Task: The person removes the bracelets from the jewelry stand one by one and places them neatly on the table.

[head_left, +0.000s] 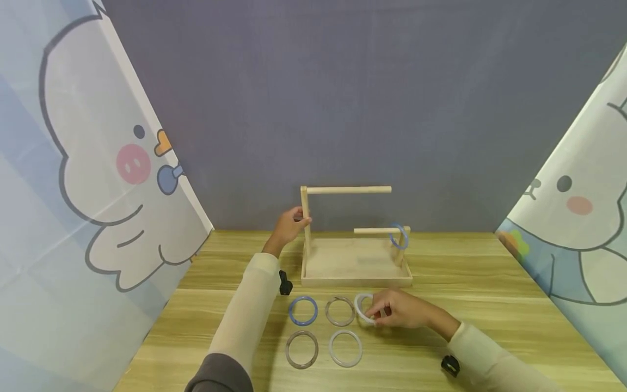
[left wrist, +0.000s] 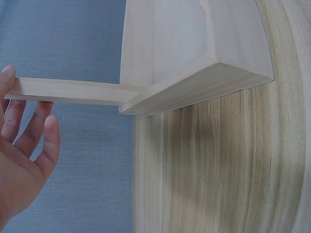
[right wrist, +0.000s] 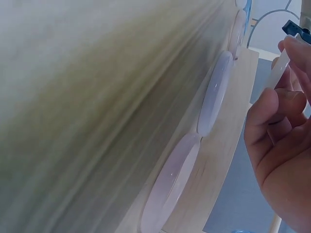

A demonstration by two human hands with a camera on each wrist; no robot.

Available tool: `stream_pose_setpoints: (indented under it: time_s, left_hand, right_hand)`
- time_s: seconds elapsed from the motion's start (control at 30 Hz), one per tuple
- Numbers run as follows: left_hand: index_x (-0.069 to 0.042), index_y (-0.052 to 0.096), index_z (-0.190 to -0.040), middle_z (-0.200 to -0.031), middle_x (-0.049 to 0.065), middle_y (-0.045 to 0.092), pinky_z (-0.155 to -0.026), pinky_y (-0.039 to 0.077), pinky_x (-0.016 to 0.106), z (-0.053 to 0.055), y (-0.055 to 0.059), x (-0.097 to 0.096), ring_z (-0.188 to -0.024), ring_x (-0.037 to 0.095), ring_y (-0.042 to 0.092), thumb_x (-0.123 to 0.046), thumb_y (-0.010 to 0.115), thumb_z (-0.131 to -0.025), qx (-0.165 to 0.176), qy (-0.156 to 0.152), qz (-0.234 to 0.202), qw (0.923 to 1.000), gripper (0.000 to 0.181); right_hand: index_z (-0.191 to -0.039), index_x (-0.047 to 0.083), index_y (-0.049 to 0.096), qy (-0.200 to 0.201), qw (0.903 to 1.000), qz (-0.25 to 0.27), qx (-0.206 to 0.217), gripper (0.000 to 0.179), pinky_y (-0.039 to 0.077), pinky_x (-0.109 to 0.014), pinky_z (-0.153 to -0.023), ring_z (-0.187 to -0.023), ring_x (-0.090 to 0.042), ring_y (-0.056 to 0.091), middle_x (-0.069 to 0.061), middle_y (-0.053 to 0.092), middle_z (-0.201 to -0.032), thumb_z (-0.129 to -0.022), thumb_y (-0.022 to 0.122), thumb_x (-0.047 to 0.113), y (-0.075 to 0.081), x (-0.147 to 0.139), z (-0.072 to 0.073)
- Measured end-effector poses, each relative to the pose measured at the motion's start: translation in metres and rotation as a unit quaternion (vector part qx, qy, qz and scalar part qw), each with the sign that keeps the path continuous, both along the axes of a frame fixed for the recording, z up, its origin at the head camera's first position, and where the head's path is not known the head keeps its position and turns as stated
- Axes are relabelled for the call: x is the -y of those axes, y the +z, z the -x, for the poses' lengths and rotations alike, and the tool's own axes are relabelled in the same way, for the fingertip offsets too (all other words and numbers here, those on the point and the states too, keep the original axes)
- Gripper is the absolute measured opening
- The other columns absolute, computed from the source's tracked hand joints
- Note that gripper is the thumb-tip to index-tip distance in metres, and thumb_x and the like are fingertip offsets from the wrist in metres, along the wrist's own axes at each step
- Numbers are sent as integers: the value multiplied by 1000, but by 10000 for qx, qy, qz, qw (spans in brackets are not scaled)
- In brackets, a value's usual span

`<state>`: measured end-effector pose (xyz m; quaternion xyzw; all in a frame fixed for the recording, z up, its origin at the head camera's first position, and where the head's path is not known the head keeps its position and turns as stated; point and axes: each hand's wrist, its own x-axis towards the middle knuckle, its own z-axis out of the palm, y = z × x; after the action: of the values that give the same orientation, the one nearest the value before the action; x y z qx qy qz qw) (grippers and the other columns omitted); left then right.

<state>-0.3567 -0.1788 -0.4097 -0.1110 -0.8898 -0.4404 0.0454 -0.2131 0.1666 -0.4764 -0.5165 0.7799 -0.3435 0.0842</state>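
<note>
A wooden rack has a tray base [head_left: 356, 282], a tall post [head_left: 306, 204] with a long bar [head_left: 349, 190], and a shorter bar [head_left: 374, 231] on the right. My left hand [head_left: 289, 224] holds the tall post between thumb and fingers, as the left wrist view also shows on the post [left wrist: 68, 91]. In front of the tray, my right hand [head_left: 399, 309] pinches a white ring [head_left: 357, 306], tilted up from the table. Part of that ring [right wrist: 279, 70] shows between the fingers in the right wrist view. A blue ring [head_left: 406, 237] hangs on the shorter bar.
On the wood-grain table lie another blue ring [head_left: 303, 298], a brownish ring [head_left: 340, 298], a grey-brown ring [head_left: 301, 366] and a second white ring [head_left: 345, 365]. A grey cloth wall [head_left: 343, 109] rises behind the rack, with cartoon-printed curtains at both sides.
</note>
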Motion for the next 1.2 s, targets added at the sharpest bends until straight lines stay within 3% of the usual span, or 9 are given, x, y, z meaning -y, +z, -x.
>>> stream_pose_setpoints:
  time_s: [0.5, 0.87, 1.2]
  left_hand:
    - [-11, 59, -139, -135, 13, 62, -101, 53, 52, 0, 2, 0, -124, 33, 61, -28, 62, -103, 12, -45, -189, 9998, 39]
    - [-12, 59, -138, -136, 12, 62, -101, 53, 51, -1, 0, 0, -126, 33, 61, -28, 62, -103, -19, -41, -160, 9999, 39]
    - [-14, 59, -137, -138, 12, 62, -102, 54, 51, -1, 0, 0, -127, 33, 61, -30, 62, -103, 23, 3, -116, 9999, 38]
  right_hand:
    - [-106, 14, 81, 405, 9986, -336, -102, 18, 51, -13, -60, -74, 13, 49, 6, 70, -84, -88, 79, 13, -6, -5, -12]
    - [-106, 14, 81, 590, 9958, -548, 433, 17, 53, -15, -60, -75, 14, 51, 2, 72, -87, -90, 77, 18, -9, -10, -23]
    - [-104, 12, 81, 673, 9951, -663, 287, 17, 52, -13, -60, -77, 14, 50, 3, 72, -87, -89, 78, 20, -14, -11, -26]
